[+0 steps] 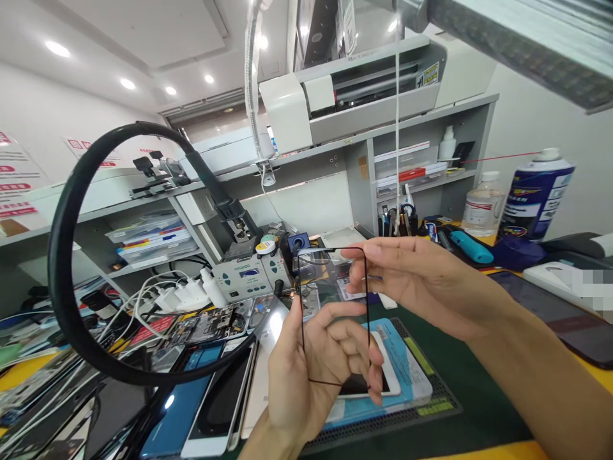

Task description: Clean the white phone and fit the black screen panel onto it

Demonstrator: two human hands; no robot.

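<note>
A clear glass screen panel (330,281) with a thin black border is held upright in front of me, above the bench. My left hand (311,364) grips its lower part, thumb on the left edge and fingers curled behind the glass. My right hand (421,281) pinches its upper right edge with thumb and fingertips. Beneath the panel a white phone (383,383) lies on a blue mat (407,364).
A black ring magnifier lamp (62,255) arcs at the left over several phones and screens (191,409). A grey soldering station (244,275), white chargers and cables stand behind. A spray can (536,191) and a clear bottle (481,204) stand at the right; a tablet (565,319) lies nearby.
</note>
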